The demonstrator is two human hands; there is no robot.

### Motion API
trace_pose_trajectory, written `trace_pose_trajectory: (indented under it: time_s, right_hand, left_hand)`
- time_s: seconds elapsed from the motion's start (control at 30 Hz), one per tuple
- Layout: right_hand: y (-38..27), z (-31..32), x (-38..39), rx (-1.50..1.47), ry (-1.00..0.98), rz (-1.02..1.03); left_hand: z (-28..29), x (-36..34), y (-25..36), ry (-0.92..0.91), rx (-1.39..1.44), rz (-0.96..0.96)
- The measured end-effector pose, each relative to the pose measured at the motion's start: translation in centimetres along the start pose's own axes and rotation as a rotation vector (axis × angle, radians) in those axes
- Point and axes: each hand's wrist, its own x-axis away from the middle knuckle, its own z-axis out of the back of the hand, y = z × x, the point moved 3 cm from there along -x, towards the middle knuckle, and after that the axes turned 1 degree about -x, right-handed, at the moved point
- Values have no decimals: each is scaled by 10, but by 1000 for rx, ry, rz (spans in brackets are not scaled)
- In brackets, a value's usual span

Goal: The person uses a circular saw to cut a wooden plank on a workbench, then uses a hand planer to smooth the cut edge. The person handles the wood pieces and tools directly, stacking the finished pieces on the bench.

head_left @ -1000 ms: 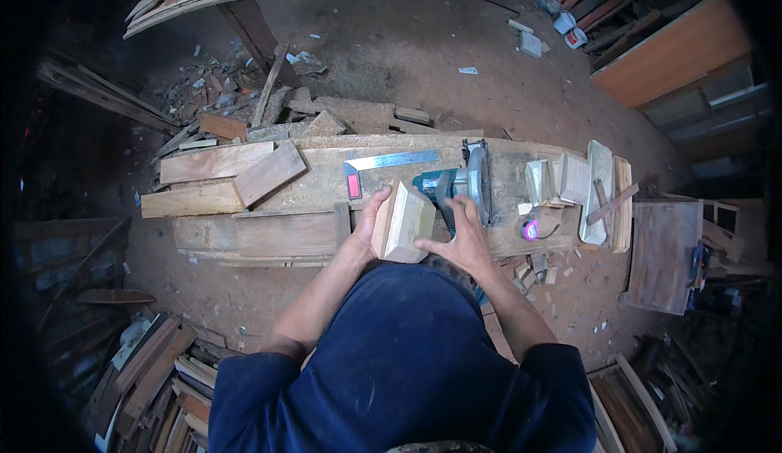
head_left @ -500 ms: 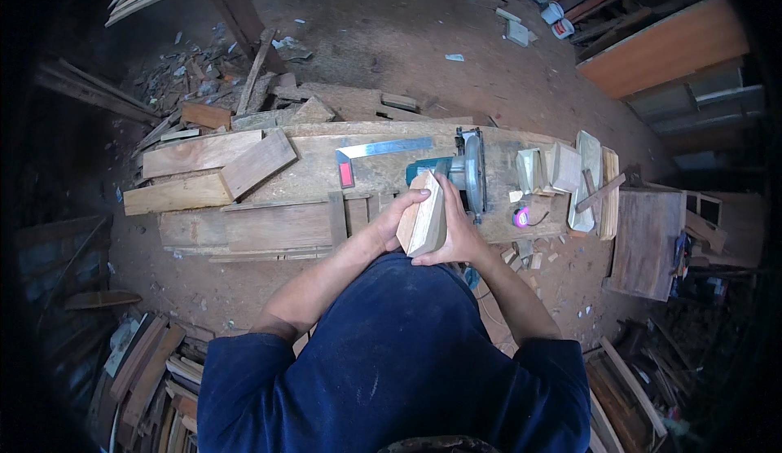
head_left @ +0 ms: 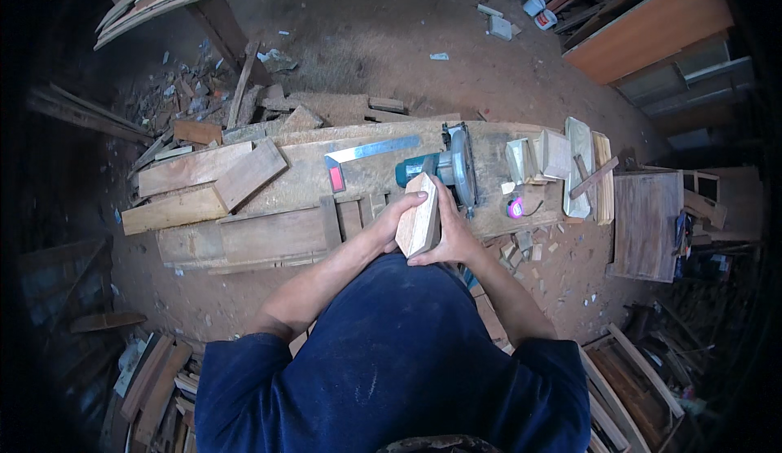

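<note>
1. Your left hand [head_left: 392, 225], half-closed, grips a wooden block [head_left: 419, 220]
2. Your right hand [head_left: 454, 236] half-curls around its other side
3. The wooden block is nearer you than the circular saw [head_left: 462, 168]
4. Left of the saw: a metal square [head_left: 375, 149]; right: a tape measure [head_left: 514, 208]

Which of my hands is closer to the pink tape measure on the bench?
Your right hand. It sits on the right side of the wood block, left of the tape measure; the left hand, on the block's other side, is farther left.
</note>
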Motion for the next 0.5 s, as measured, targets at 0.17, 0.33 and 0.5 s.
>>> trace_pose_trajectory:
  time_s: [0.17,0.33,0.5]
  right_hand:
    - [-7,-3,24,-263,13,-98]
    - [-7,-32,40,-971,134,-163]
    - [-2,-41,49,-1010,189,-225]
  left_hand:
    - [-9,13,16,153,-323,-438]
    - [-37,31,21,219,-755,-705]
    - [-49,36,21,366,-876,-805]
